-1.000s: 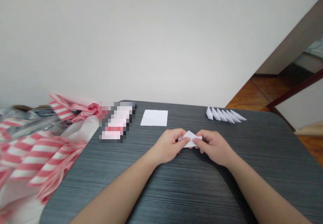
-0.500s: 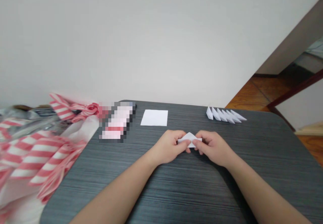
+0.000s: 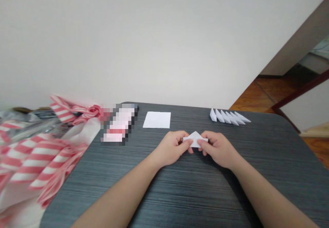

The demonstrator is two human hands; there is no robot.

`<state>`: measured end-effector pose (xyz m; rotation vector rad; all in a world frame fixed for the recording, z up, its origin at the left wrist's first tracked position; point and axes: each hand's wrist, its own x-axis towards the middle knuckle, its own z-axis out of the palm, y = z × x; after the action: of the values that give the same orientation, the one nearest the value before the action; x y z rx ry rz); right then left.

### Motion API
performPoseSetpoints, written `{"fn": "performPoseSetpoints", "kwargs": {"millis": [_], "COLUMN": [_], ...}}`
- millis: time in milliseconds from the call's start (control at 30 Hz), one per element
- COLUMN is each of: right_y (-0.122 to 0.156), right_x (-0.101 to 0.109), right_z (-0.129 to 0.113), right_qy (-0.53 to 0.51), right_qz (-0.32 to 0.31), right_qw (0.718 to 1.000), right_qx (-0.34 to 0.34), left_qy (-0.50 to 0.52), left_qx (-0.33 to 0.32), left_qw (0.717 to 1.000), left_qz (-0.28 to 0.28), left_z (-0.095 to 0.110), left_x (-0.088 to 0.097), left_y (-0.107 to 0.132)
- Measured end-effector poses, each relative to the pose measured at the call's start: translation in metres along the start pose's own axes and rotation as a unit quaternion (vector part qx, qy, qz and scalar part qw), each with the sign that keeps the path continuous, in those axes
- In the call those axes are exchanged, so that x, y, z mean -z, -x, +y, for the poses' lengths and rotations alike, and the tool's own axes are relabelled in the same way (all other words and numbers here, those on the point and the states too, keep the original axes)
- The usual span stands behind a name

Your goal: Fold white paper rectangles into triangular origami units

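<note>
Toward the far edge of the worktop (image 3: pixel 180 193), midway between corners, my left fingers (image 3: pixel 185 147) and right fingers (image 3: pixel 205 147) are clamped on the folded paper (image 3: pixel 195 135), one set per side. Uneven pressure could skew its fold; tugging could tear it. Grip underneath mostly hidden.

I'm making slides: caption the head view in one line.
Left hand and right hand pinch a folded paper at a dark table, more folded pieces behind.
</note>
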<state>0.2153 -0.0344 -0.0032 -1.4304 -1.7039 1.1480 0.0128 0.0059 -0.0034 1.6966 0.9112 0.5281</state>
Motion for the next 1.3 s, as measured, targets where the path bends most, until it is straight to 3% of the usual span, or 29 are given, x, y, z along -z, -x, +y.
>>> {"fn": "performPoseSetpoints", "kwargs": {"millis": [400, 1300], "right_y": [-0.001, -0.002], "right_x": [-0.001, 0.002], "right_z": [-0.006, 0.009], "right_qy": [0.005, -0.099], "right_qz": [-0.023, 0.027], "right_qw": [1.000, 0.994], "right_qx": [-0.008, -0.046], "left_qy": [0.015, 0.114], "left_qx": [-0.002, 0.035], "left_qw": [1.000, 0.988], "left_qz": [-0.012, 0.096], "left_z": [0.000, -0.003], "left_x": [0.000, -0.001], "left_y": [0.001, -0.002]}}
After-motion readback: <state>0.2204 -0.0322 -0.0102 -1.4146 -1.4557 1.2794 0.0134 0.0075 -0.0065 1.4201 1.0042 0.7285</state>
